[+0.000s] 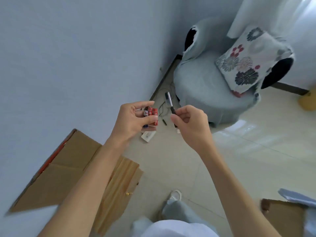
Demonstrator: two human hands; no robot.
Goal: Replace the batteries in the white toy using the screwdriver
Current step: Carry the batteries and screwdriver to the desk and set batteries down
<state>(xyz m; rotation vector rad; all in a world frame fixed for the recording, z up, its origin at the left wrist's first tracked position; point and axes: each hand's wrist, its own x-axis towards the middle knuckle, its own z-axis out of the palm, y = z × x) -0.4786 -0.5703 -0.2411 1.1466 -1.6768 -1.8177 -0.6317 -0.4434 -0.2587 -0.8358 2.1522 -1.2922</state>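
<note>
My left hand [132,119] is raised in front of me and grips a small bunch of batteries [150,115], two red ones and one dark blue and white, standing upright between thumb and fingers. My right hand [189,123] is closed on the screwdriver [170,103], whose clear and black handle points up and away from me. A small white flat object [147,136] lies on the floor below the hands; whether it is the toy I cannot tell.
A flattened cardboard box [68,168] lies on the floor at the left against the pale wall. A grey round chair [213,86] with a flowered cushion [242,65] stands ahead. Thin black cables [164,106] trail on the tiled floor. More cardboard [283,218] sits lower right.
</note>
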